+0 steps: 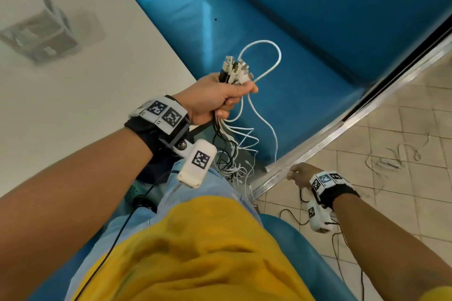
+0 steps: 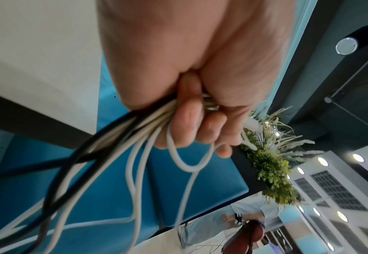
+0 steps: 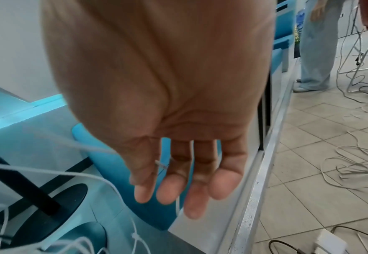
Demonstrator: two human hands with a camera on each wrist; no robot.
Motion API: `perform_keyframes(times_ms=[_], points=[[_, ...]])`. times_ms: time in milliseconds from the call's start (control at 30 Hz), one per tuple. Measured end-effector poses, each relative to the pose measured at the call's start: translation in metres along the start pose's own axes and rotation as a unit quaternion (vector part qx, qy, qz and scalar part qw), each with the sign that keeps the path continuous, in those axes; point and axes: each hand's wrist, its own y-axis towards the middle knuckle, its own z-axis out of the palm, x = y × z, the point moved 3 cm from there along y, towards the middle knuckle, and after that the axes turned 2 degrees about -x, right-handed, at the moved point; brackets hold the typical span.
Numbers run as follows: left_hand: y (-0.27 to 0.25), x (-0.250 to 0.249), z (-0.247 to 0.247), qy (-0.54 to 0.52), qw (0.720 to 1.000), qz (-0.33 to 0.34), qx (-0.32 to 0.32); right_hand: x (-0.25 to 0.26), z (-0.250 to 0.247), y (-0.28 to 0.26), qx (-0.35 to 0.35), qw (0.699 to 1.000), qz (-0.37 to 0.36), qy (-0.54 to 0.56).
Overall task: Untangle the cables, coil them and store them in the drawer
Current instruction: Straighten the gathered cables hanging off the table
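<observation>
My left hand (image 1: 215, 98) is raised over the blue bench and grips a bundle of black and white cables (image 1: 234, 71), plug ends sticking up above the fist. The left wrist view shows the fingers (image 2: 191, 120) curled round the strands (image 2: 117, 137). Below the fist the cables hang into a tangle (image 1: 232, 164) by my knee. One white cable (image 1: 275, 139) loops above the fist and drops to my right hand (image 1: 297, 175), low beside the metal rail. There its plug (image 3: 161, 165) shows between thumb and forefinger (image 3: 167, 189), the other fingers nearly straight. No drawer can be made out.
A white table (image 1: 97, 80) with a blurred grey box (image 1: 41, 32) lies at left. The blue bench (image 1: 244, 19) ends at a metal rail (image 1: 342, 129). Loose cables (image 1: 396, 156) lie on the tiled floor. A black table base (image 3: 54, 206) and a standing person (image 3: 317, 51) are near.
</observation>
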Motion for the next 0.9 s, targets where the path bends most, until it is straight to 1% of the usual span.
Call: perform_keyframes(times_ms=[67, 133, 200, 233, 300, 367, 400, 433, 467, 533, 600, 633, 700, 767, 833, 900], points=[[0.002, 0.003, 0.005, 0.073, 0.997, 0.005, -0.021, 0.0, -0.006, 0.001, -0.01, 1.0, -0.004, -0.027], [0.003, 0.003, 0.009, 0.157, 0.987, 0.018, -0.029, 0.003, -0.019, 0.003, -0.033, 0.998, -0.025, -0.054], [0.004, 0.003, 0.009, 0.216, 0.975, 0.021, -0.046, 0.01, -0.041, 0.006, -0.06, 0.997, -0.039, -0.015], [0.005, 0.003, 0.008, 0.216, 0.975, 0.02, -0.055, 0.014, -0.054, 0.007, -0.077, 0.996, -0.043, 0.034], [0.006, 0.002, 0.008, 0.184, 0.98, 0.019, -0.072, 0.033, -0.084, 0.0, -0.121, 0.977, -0.062, 0.165], [0.005, 0.001, 0.009, 0.139, 0.987, 0.015, -0.077, 0.061, -0.111, -0.023, -0.161, 0.943, -0.101, 0.272], [0.005, 0.001, 0.009, 0.116, 0.99, 0.017, -0.078, 0.079, -0.121, -0.04, -0.154, 0.929, -0.136, 0.308], [0.006, 0.001, 0.009, 0.093, 0.992, 0.019, -0.081, 0.097, -0.126, -0.055, -0.128, 0.919, -0.179, 0.327], [0.006, 0.001, 0.008, 0.068, 0.994, 0.022, -0.087, 0.116, -0.129, -0.073, -0.092, 0.911, -0.229, 0.331], [0.007, 0.002, 0.008, 0.012, 0.994, 0.032, -0.1, 0.149, -0.123, -0.1, -0.012, 0.903, -0.323, 0.283], [0.007, -0.001, 0.009, -0.044, 0.991, 0.055, -0.114, 0.18, -0.106, -0.112, 0.056, 0.901, -0.382, 0.198], [0.006, -0.004, 0.008, -0.07, 0.987, 0.069, -0.124, 0.193, -0.096, -0.114, 0.068, 0.899, -0.404, 0.154], [0.005, -0.01, 0.002, -0.121, 0.979, 0.084, -0.139, 0.215, -0.075, -0.107, 0.056, 0.901, -0.417, 0.107], [0.002, -0.016, -0.009, -0.16, 0.971, 0.097, -0.151, 0.228, -0.063, -0.096, -0.021, 0.914, -0.393, 0.1], [0.0, -0.021, -0.02, -0.19, 0.962, 0.114, -0.158, 0.229, -0.059, -0.085, -0.094, 0.922, -0.36, 0.11], [-0.005, -0.021, -0.031, -0.183, 0.961, 0.124, -0.168, 0.232, -0.06, -0.085, -0.107, 0.923, -0.351, 0.115]])
